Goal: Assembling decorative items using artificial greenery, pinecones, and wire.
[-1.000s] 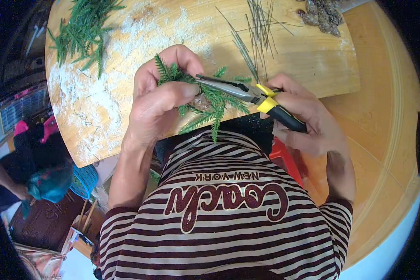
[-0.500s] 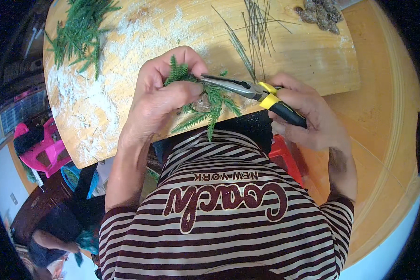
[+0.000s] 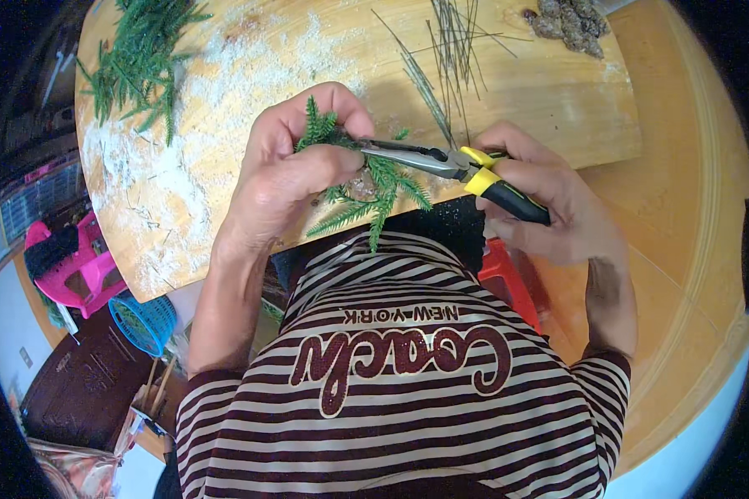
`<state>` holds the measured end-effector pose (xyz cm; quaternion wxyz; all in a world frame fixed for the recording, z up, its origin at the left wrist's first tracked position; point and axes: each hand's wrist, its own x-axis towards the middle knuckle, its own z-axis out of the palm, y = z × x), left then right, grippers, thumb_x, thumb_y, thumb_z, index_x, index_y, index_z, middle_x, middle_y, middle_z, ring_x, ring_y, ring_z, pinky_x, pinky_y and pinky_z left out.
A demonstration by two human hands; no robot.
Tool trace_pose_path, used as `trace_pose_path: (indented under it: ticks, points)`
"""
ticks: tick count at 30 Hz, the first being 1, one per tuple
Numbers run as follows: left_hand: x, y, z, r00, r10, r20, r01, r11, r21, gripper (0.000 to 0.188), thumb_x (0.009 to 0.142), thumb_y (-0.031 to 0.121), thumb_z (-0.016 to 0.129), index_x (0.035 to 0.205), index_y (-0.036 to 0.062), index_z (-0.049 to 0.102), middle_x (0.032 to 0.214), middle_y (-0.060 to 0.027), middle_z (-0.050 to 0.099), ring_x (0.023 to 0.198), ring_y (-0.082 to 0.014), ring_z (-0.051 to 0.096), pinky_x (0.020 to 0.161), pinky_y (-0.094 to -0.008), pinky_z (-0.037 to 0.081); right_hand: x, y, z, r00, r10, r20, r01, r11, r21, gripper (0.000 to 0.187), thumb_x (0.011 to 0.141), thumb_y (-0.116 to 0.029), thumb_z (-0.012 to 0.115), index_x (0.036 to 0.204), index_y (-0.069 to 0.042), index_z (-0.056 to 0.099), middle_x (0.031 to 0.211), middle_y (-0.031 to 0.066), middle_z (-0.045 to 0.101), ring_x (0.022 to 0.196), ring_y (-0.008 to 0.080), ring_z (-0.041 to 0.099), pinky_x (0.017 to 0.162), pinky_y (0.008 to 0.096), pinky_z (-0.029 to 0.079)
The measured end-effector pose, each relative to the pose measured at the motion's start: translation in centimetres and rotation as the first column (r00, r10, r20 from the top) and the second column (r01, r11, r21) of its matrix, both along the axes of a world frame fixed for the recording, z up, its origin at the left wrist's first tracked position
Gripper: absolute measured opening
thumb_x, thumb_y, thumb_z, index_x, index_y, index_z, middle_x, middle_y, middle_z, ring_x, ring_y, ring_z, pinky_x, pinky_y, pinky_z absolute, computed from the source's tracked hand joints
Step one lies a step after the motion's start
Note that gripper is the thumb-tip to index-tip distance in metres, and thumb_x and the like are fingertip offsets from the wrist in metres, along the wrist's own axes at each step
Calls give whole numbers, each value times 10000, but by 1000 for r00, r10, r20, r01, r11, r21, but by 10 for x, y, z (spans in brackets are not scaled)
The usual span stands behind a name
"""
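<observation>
Left hand is curled shut around a cluster of green sprigs at mid-frame, thumb across the stems, apparently to keep them bunched and steady at the table's near edge. Frond tips fan down and right below the fist; a few poke up above the fingers. Right hand is closed on the yellow-and-black handles of pliers. Long axis of the pliers runs nearly level, handles right, nose pointing left and slightly up into the bunch. Nose tip is hidden among the sprigs, so what it bites cannot be told. Spare greenery lies upper left, thin wires top centre, brown lumps upper right, all well apart from the hands.
</observation>
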<state>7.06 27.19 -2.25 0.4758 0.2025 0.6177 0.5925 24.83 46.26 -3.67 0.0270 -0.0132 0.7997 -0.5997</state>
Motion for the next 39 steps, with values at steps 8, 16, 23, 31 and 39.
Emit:
trace_pose_path:
  ticks: [8, 16, 23, 31, 39]
  points:
    - [0, 0, -1, 999, -22, 36, 22, 1000, -9, 313, 595, 203, 568, 813, -10, 494, 719, -57, 513, 628, -121, 472, 559, -236, 367, 0, 1, 0, 997, 45, 66, -46, 999, 11, 135, 691, -32, 626, 781, 13, 535, 925, 97, 476, 840, 194, 477, 693, 273, 371]
    - [-1, 2, -7, 999, -32, 39, 30, 999, 43, 330, 585, 171, 556, 848, -11, 473, 743, -70, 495, 645, -135, 481, 562, -236, 377, 0, -1, -3, 999, -36, 40, 36, 999, -8, 94, 671, 6, 593, 701, 14, 505, 797, 70, 445, 715, 162, 452, 598, 266, 347]
    - [1, 3, -8, 995, 19, 101, -25, 998, 59, 286, 599, 129, 544, 839, -2, 463, 745, -62, 475, 673, -143, 473, 598, -247, 381, 2, -1, -6, 998, -43, 39, 44, 999, -14, 72, 680, 18, 584, 676, 9, 513, 748, 61, 418, 658, 148, 446, 535, 259, 334]
    - [5, 2, -5, 992, 59, 109, -77, 983, 169, 203, 669, -8, 520, 871, 15, 505, 761, -10, 495, 650, -72, 453, 588, -196, 354, 5, -5, -8, 994, -68, 87, 74, 995, -68, 129, 713, -49, 634, 805, -2, 556, 867, 101, 486, 831, 233, 502, 743, 309, 386]
    - [4, -5, -2, 996, 88, -20, -83, 980, 179, 179, 691, -26, 526, 864, 15, 505, 724, -5, 504, 601, -62, 457, 548, -191, 346, 8, -3, 6, 984, -91, 154, 111, 986, -128, 163, 721, -59, 628, 875, -12, 599, 1012, 128, 491, 951, 255, 501, 855, 299, 376]
